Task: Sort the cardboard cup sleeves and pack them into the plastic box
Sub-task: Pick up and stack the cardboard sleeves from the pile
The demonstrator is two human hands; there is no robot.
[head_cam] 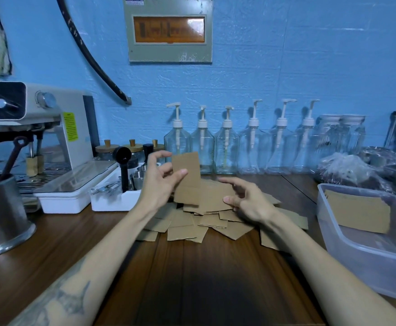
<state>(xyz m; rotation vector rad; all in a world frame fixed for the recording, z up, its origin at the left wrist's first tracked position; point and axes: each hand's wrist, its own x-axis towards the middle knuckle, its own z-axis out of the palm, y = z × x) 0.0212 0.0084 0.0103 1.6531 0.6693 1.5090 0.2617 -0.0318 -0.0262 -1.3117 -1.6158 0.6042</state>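
Note:
A loose pile of flat brown cardboard cup sleeves (206,225) lies on the wooden counter in front of me. My left hand (160,182) pinches one sleeve (188,170) upright above the pile. My right hand (246,198) grips a wider sleeve (212,196) that is lifted off the top of the heap, touching the upright one. To the right stands the clear plastic box (361,252), with one flat sleeve (357,210) leaning inside against its far wall.
A steel pot (1,217) and an espresso machine (39,130) stand at the left, with white trays (112,198) of tools beside them. Several pump bottles (227,147) line the blue wall. Bagged items (352,170) sit behind the box.

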